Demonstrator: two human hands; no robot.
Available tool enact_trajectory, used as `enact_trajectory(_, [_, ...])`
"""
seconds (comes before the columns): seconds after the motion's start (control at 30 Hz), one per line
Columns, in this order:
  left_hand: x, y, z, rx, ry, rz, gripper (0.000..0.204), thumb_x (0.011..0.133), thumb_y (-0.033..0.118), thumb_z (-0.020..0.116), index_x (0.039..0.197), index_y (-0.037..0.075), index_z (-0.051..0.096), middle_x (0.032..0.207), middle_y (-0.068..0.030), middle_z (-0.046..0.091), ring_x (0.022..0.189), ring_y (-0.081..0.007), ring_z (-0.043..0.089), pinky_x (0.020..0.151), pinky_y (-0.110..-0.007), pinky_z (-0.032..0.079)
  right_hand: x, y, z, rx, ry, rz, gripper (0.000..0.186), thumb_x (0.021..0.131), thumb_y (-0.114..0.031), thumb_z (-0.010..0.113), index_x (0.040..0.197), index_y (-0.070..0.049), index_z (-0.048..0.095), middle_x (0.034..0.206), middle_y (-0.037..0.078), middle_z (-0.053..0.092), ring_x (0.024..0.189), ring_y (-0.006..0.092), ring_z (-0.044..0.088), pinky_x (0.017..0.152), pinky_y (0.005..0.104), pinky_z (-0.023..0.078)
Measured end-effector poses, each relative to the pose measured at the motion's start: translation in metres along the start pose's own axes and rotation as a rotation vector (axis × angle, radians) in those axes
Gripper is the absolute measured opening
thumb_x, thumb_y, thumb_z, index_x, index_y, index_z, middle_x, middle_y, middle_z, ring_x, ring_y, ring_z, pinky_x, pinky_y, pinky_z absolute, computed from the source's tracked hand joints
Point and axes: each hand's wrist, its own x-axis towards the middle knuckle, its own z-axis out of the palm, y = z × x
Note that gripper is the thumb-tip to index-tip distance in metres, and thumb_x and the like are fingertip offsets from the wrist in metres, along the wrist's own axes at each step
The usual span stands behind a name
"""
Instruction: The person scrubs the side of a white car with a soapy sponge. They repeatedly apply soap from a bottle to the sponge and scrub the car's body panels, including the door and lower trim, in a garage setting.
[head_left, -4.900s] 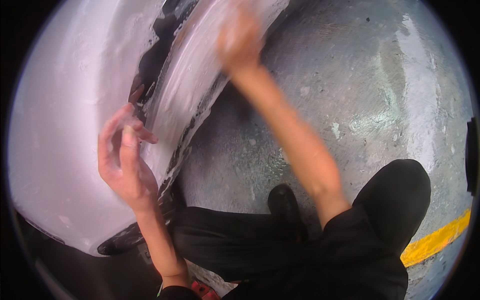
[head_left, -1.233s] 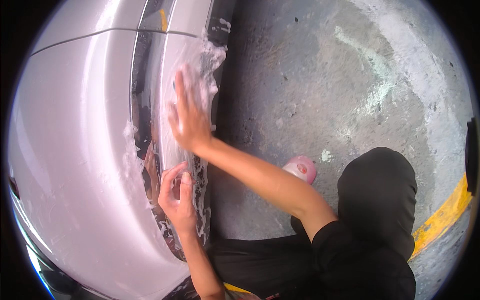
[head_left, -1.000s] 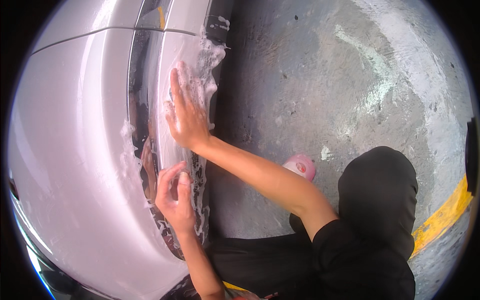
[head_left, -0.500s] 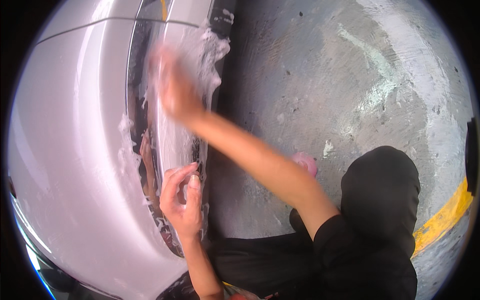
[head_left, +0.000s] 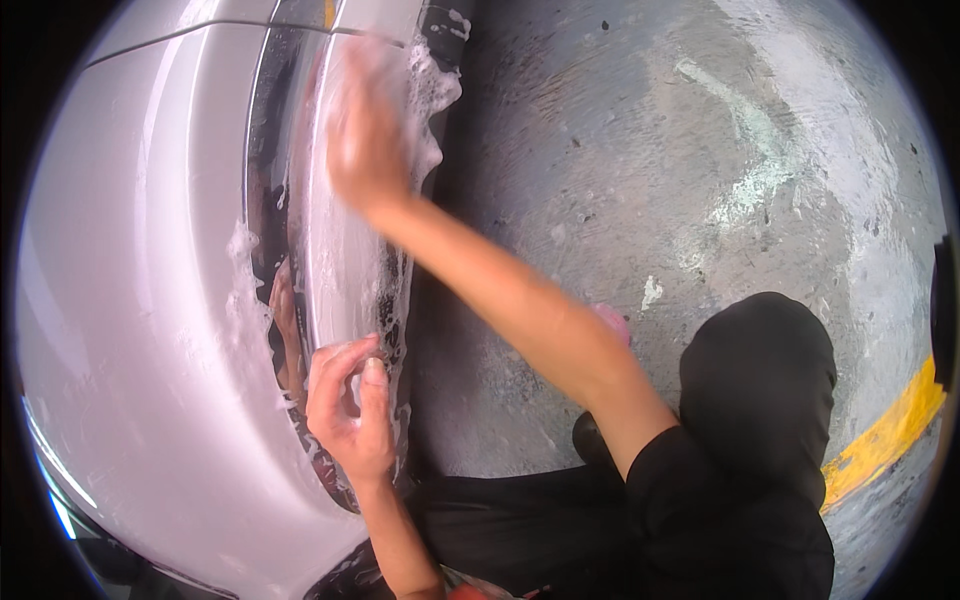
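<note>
A white car's lower side (head_left: 140, 300) curves along the left, its pale sill panel (head_left: 335, 270) wet and streaked. White foam (head_left: 432, 85) clings to the panel's outer edge, and more suds (head_left: 240, 270) lie beside the glossy dark strip (head_left: 268, 170). My right hand (head_left: 368, 140) is against the upper part of the panel, smeared by motion; its fingers and anything under them cannot be made out. Near the panel's lower end, my left hand (head_left: 350, 410) is loosely curled, a small gap between thumb and fingertips, with nothing visible in it.
Scuffed grey floor (head_left: 600, 180) with pale stains extends to the right of the car. A round pink object (head_left: 612, 322) is on it, partly behind my right forearm. My black-clad bent knee (head_left: 760, 370) is at the lower right, near a yellow floor line (head_left: 885, 435).
My right hand has shifted upward along the panel, staying blurred. My left hand has drifted slightly left, its curled shape the same. More of the pink object is hidden by my forearm.
</note>
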Motion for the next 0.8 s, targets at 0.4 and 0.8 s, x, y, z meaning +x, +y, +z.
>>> enact_trajectory(0.4, [0.007,-0.003,0.001,-0.004,-0.008,0.04,0.02,0.094,0.0,0.068,0.112,-0.006,0.074,0.105,-0.0129,0.071,0.094,-0.0209,0.066,0.087,-0.032,0.052,0.025,-0.003,0.003,-0.049,0.175,0.007,0.07,0.1,-0.01,0.053,0.166,-0.003,0.032,0.169,0.028,0.034,0.148,0.0487,0.044,0.116,0.0488,0.046])
enact_trajectory(0.8, [0.013,0.0,0.0,-0.124,0.047,0.029,0.021,0.094,-0.002,0.066,0.112,-0.006,0.074,0.105,-0.0123,0.069,0.093,-0.0184,0.064,0.085,-0.03,0.051,0.0,-0.015,0.017,-0.004,-0.041,-0.132,0.078,0.097,-0.01,0.052,0.171,-0.011,0.027,0.173,0.021,0.032,0.159,0.0404,0.033,0.13,0.0552,0.024])
